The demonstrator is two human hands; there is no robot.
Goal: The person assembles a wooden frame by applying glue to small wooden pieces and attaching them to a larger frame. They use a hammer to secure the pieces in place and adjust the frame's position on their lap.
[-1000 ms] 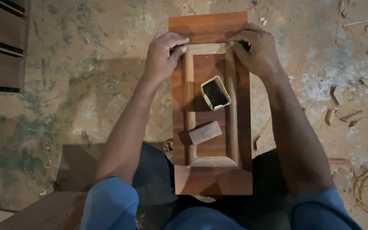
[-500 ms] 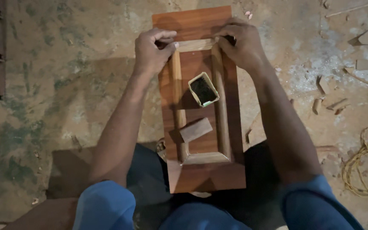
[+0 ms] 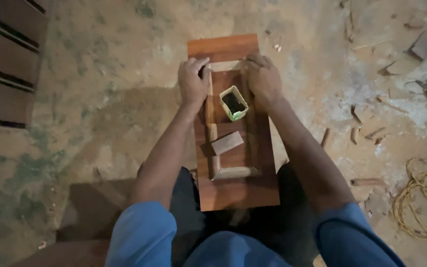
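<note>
Two hands press the top corners of a pale wooden frame lying on a reddish board.

The board (image 3: pixel 233 195), smooth and rectangular, sits in the centre of the picture over a dusty concrete floor (image 3: pixel 100 113). On it lies the frame (image 3: pixel 236 172), made of thin light strips. The left hand (image 3: pixel 192 81) has its fingers curled tight over the frame's upper left corner; the right hand (image 3: pixel 263 79) lies with fingers bent, clamping the upper right corner. Just below the hands, inside the frame, stands a small green carton (image 3: pixel 234 103) with dark contents, and lower down lies a short wooden block (image 3: pixel 227 142). Wood scraps (image 3: pixel 357 133) and a yellow coiled rope (image 3: pixel 423 198) lie at right.
</note>
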